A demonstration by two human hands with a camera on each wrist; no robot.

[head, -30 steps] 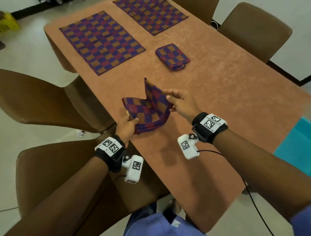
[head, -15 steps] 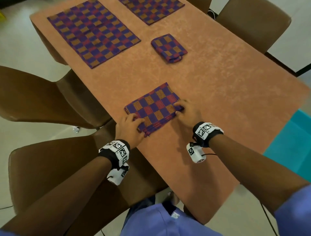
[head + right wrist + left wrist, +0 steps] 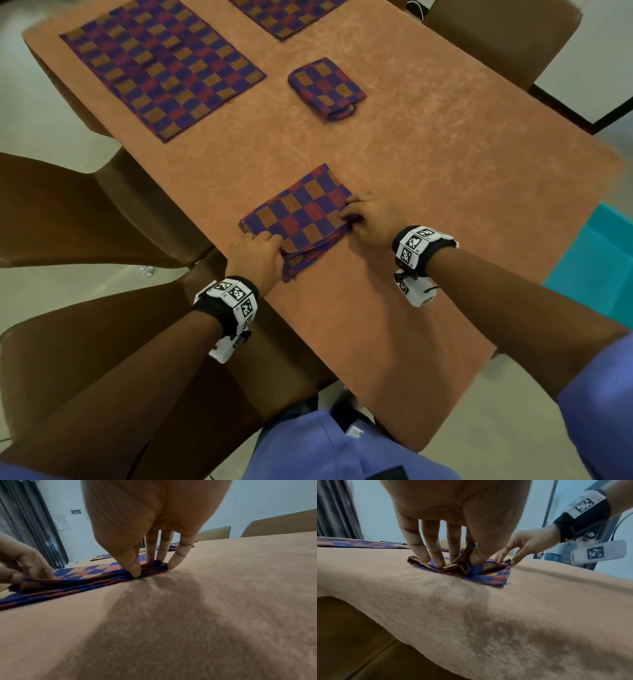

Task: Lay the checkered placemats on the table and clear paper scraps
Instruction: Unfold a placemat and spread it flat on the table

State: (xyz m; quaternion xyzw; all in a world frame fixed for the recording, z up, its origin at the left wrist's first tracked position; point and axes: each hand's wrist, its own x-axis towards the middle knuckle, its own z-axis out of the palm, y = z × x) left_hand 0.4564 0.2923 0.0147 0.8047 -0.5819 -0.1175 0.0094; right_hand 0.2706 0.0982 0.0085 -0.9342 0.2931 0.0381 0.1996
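A folded checkered placemat [image 3: 301, 214] lies on the brown table [image 3: 445, 171] near its front edge. My left hand [image 3: 277, 245] pinches the upper layers at its near left corner; in the left wrist view the left hand [image 3: 464, 561] has the thumb under a raised layer and the fingers on top. My right hand [image 3: 347, 217] pinches the layers at the right corner, with the thumb and fingers closed on the fold in the right wrist view [image 3: 145, 568]. A crumpled paper scrap [image 3: 147, 270] lies on the floor under the left chair.
Two spread placemats [image 3: 161, 65] [image 3: 287, 17] and a small folded one [image 3: 325, 89] lie farther back. Brown chairs stand at the left [image 3: 68, 212], at the near left [image 3: 85, 359] and at the far right [image 3: 496, 41]. A teal object [image 3: 599, 257] sits beyond the right edge.
A second ago both hands held the half-open placemat above the table. It now lies flat, and both hands have shifted to pinch the layers at its near corners.
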